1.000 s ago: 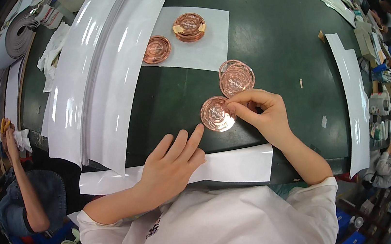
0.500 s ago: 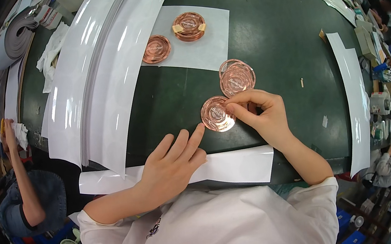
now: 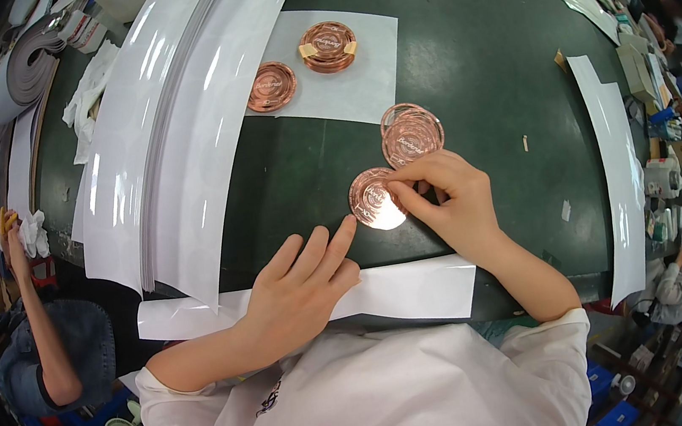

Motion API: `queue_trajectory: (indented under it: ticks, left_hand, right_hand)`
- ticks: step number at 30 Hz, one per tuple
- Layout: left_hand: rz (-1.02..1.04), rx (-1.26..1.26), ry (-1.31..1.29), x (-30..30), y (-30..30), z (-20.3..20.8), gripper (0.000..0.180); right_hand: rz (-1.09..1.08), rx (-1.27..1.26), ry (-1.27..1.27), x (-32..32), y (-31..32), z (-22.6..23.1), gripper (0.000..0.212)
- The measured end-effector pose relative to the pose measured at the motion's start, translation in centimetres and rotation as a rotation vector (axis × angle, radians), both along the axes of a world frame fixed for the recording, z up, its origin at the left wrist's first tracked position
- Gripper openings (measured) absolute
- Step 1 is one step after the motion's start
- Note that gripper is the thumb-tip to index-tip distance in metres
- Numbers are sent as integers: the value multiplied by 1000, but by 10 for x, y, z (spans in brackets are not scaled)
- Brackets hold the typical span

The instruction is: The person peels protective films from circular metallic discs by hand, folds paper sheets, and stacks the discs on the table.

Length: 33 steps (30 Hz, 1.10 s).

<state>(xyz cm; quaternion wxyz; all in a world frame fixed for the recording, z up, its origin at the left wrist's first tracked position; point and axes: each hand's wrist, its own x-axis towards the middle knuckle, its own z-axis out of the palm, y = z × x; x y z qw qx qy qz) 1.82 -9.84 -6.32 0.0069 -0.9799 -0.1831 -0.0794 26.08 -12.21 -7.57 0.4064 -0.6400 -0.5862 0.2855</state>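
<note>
A round, shiny copper-coloured disc (image 3: 369,197) lies on the green table in front of me, with pale lettering and rings on it. My right hand (image 3: 445,192) pinches its right edge between thumb and forefinger. My left hand (image 3: 303,281) is open, fingers spread, and its index fingertip is at the disc's lower left edge. Just beyond, a small pile of similar discs (image 3: 410,132) overlaps untidily. Farther off, a taped stack of discs (image 3: 328,47) and a second stack (image 3: 270,87) stand on a white sheet (image 3: 374,68).
Large glossy white sheets (image 3: 206,153) curve along the left. A white strip (image 3: 418,289) lies at the near edge, partly under my left forearm. Another white strip (image 3: 614,179) runs down the right side. A co-worker's arm (image 3: 45,334) is at the far left.
My right hand has shifted slightly left and up at the disc, and the bright reflection on the disc has grown. My left hand stays put. The co-worker's hand has moved a little.
</note>
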Motion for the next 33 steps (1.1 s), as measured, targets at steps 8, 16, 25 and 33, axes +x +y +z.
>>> queue_trajectory:
  ticks: [8,16,25,33]
  left_hand:
    - [9,-256,-101,-1,-1,12,18]
    - [53,-653,-89,-9,-2,22,13]
    - [226,-945,-88,-8,-1,32,16]
    - [373,-1183,-89,-7,1,35,18]
  right_hand:
    - [2,263,-189,0,0,5,10]
    - [-73,64,202,33,21,9,29]
    - [-45,2,-215,40,5,38,21]
    - [339,-409,107,32,-55,66,58]
